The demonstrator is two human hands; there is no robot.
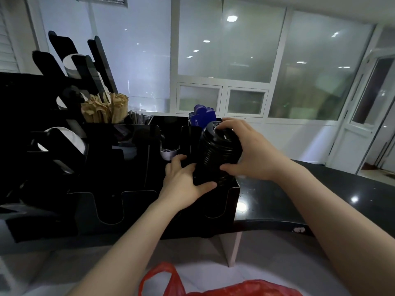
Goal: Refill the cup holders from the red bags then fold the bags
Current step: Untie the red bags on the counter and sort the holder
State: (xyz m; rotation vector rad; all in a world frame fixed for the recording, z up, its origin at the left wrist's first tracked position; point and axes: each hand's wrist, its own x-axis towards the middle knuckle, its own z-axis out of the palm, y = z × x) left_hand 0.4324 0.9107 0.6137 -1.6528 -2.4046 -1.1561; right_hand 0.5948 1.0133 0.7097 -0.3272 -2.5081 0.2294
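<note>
**Head view.** A stack of black ribbed plastic cup lids (215,154) is held in both hands above the right-end compartment of the black acrylic cup holder (149,206). The long axis of the stack runs near upright. Its top end is tipped a little toward the back of the holder, and its bottom end sits low at the mouth of that compartment. Whether the bottom already rests inside cannot be told, since the black surfaces merge.

The left hand (186,178) grips the lower end from the side nearer the holder's middle, thumb curled across the near face. The right hand (250,150) grips the upper end from the side of the holder's right edge, fingers curled over the topmost lid and thumb pressed on the flank. The left hand lies nearer the compartment; the right appears to govern the tilt.

Judged step: seating the lids in the holder. The coming move likely calls for bringing the axis in line with the compartment walls and lowering straight down, with the left hand clearing the U-shaped cut-out in the front wall.

A crumpled red plastic bag (235,289) lies in front of the holder, not yet folded. White paper cups (64,144) sit in slanted slots at the holder's left end
</note>
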